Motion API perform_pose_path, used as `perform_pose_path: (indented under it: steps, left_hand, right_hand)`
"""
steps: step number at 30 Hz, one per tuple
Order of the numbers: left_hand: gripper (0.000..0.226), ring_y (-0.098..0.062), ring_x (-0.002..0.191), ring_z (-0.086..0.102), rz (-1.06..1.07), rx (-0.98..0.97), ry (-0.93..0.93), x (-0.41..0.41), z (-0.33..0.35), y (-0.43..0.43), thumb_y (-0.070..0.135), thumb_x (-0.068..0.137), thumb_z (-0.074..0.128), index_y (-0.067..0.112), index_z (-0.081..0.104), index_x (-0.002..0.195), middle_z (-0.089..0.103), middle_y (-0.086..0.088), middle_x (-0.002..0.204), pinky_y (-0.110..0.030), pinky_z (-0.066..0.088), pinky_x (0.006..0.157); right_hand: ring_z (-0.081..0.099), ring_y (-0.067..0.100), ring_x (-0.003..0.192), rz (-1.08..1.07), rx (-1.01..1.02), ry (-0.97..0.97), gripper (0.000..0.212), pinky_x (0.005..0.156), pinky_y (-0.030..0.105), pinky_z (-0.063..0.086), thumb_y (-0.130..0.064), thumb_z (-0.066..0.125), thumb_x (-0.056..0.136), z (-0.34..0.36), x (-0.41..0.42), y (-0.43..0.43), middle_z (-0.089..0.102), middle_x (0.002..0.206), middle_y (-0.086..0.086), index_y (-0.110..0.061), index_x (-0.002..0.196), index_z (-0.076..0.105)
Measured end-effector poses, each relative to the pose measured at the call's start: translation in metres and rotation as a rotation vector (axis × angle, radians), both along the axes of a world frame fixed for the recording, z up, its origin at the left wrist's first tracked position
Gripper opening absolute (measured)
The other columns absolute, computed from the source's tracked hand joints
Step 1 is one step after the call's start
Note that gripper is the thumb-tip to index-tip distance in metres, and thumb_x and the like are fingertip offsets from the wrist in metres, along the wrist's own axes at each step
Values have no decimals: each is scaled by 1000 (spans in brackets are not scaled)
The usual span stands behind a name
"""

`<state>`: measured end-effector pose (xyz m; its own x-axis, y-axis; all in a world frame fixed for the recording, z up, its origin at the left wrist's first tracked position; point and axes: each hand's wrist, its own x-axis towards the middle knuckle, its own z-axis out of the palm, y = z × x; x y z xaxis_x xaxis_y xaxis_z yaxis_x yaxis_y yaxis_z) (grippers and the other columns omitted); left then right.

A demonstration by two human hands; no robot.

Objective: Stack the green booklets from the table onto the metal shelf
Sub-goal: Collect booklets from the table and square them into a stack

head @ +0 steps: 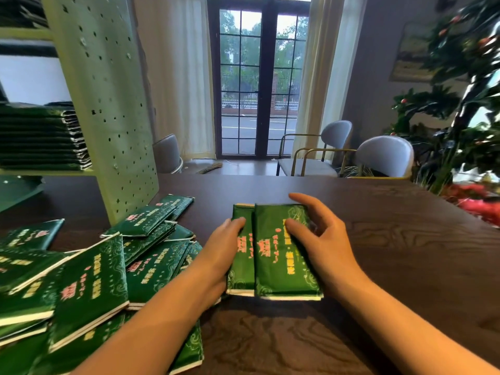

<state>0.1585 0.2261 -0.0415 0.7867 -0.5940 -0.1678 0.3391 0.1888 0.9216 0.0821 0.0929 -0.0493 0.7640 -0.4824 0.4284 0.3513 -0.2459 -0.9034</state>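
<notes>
Here we grip a small stack of booklets (273, 255) on the table (392, 266), left hand (224, 253) clasping its left edge, right hand (324, 239) curled over its right side.

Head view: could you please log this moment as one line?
held: green paper booklets on dark wooden table; left hand: grips left edge; right hand: grips right side; pale green metal shelf: booklet stack inside

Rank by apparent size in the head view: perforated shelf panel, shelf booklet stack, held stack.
1. perforated shelf panel
2. shelf booklet stack and held stack: look alike; the held one is nearer, so unranked.
</notes>
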Motion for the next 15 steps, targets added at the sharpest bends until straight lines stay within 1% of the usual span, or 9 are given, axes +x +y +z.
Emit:
perform_pose_path:
  steps: [2, 4, 6, 7, 8, 10, 12, 14, 15]
  left_hand:
    - [34, -21, 63, 69, -56, -63, 40, -4, 0, -3, 29, 100, 44, 4, 60, 116, 71, -14, 84, -31, 58, 58]
    - [29, -20, 67, 71, -78, -60, -39, -7, -2, -4, 25, 96, 51, 5, 59, 116, 73, -13, 86, -31, 59, 61]
    - [27, -20, 70, 71, -42, -5, -127, -8, -4, -4, 16, 92, 58, 7, 57, 117, 74, -12, 89, -30, 59, 62]
    - [27, -20, 71, 71, -3, 22, -144, -6, -6, -3, 14, 91, 60, 7, 57, 117, 73, -13, 91, -30, 59, 63]
    - [26, -19, 69, 71, 45, 36, -148, -4, -6, -3, 13, 91, 60, 7, 56, 116, 73, -14, 92, -30, 59, 62]
    - [24, -19, 68, 70, 147, 47, -143, 3, -4, -1, 12, 92, 59, 6, 56, 115, 71, -15, 94, -29, 59, 59]
    - [26, -25, 76, 68, 252, 33, -104, 13, -2, 2, 14, 93, 59, 7, 56, 117, 70, -17, 101, -33, 58, 65]
    - [23, -26, 78, 67, 363, 1, -43, 27, -1, 8, 18, 92, 60, 10, 56, 114, 69, -16, 102, -33, 56, 67]
    - [20, -25, 78, 67, 428, -18, -19, 34, 0, 13, 20, 92, 60, 12, 55, 109, 68, -15, 101, -33, 56, 66]
  right_hand:
    - [66, 3, 75, -1, -45, -30, 37, 62, 15, 50, 3, 62, 86, -3, 2, 8, 67, 96, 4, -20, 115, 60]
    - [66, 3, 80, -6, -108, -31, 38, 64, 16, 51, -2, 64, 86, -6, 6, 14, 65, 101, 1, -23, 118, 60]
    - [62, 8, 96, -52, -228, 10, 40, 77, 28, 53, -14, 66, 86, -10, 14, 15, 64, 110, -7, -33, 121, 58]
    - [59, 11, 104, -65, -262, 36, 40, 83, 34, 51, -21, 65, 85, -11, 20, 15, 63, 113, -12, -36, 122, 57]
    - [57, 14, 108, -68, -262, 59, 38, 88, 38, 49, -26, 61, 86, -11, 25, 14, 61, 116, -13, -37, 123, 56]
    - [54, 19, 115, -72, -209, 128, 33, 97, 40, 45, -24, 52, 95, -5, 40, 11, 58, 123, -6, -30, 127, 52]
    - [49, 22, 122, -85, -206, 270, 36, 102, 36, 39, -22, 41, 100, 4, 57, 3, 51, 133, 7, -20, 136, 44]
    - [45, 25, 126, -69, -324, 505, 44, 103, 34, 34, -27, 39, 101, 13, 71, -6, 44, 141, 14, -13, 142, 35]
    - [43, 28, 129, -48, -407, 629, 51, 105, 36, 33, -32, 42, 100, 16, 76, -7, 41, 144, 15, -12, 144, 30]
